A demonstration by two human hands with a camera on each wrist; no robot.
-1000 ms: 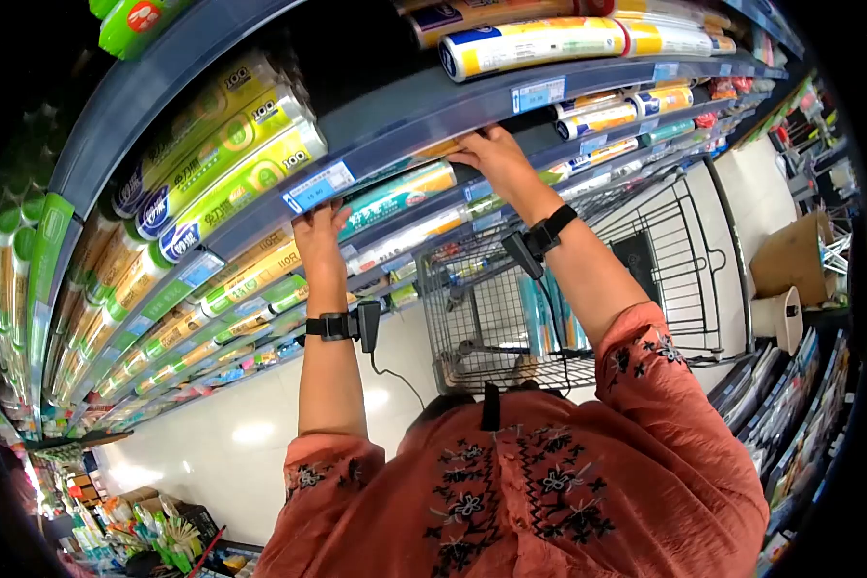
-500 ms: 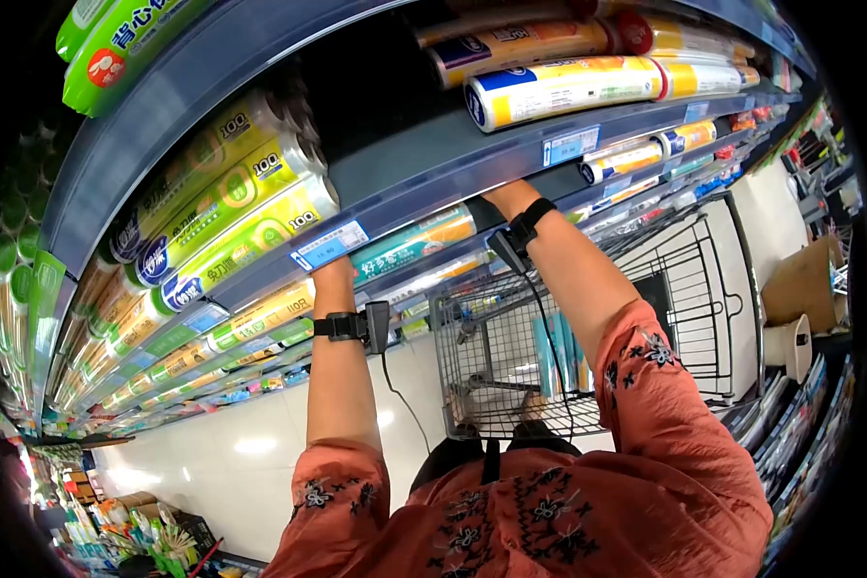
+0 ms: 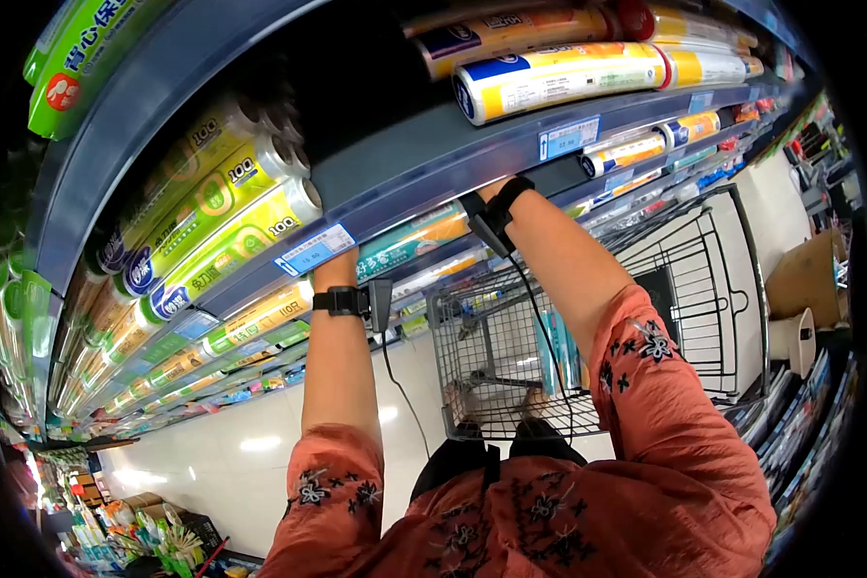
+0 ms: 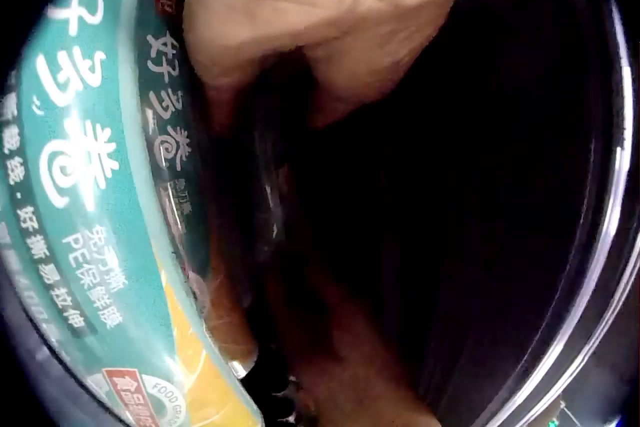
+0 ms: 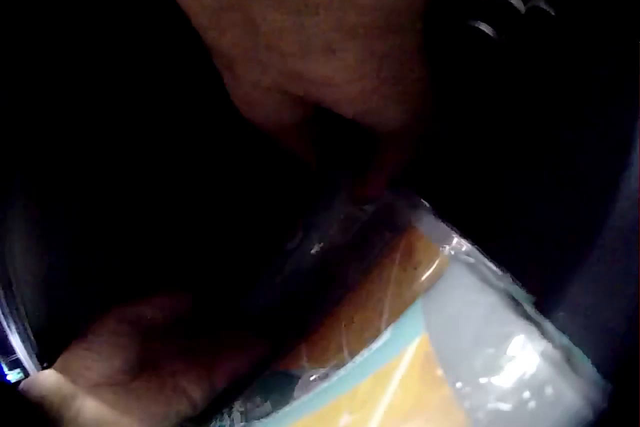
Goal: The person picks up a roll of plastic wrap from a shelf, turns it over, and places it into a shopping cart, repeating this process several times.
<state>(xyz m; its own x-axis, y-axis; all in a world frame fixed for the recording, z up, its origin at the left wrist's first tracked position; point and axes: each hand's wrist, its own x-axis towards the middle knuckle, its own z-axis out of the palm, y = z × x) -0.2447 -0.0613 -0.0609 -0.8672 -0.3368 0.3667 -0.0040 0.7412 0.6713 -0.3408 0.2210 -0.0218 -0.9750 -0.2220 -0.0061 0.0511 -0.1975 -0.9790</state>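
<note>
Both hands reach into a dark shelf level behind teal-and-orange wrapped rolls (image 3: 409,239). My left hand (image 4: 330,17) is beside a teal roll (image 4: 85,147) in the left wrist view, fingers bent down toward shiny clear wrap in shadow. Its grip is too dark to make out. The right hand (image 5: 310,37) points down at the clear-wrapped end of a roll (image 5: 400,387), fingertips lost in shadow against dark plastic. Across from it, the left hand (image 5: 150,367) lies by the same rolls. In the head view the shelf edge hides most of both hands.
A shelf edge with a blue price tag (image 3: 315,250) runs above the wrists. Green rolls (image 3: 236,241) lie upper left, yellow-and-white rolls (image 3: 568,79) upper right. A wire cart (image 3: 491,424) holding teal packages stands below the right arm.
Both hands have gone from the shelf edge deeper underneath it, the right one up to its wrist strap. The head view has also shifted a little.
</note>
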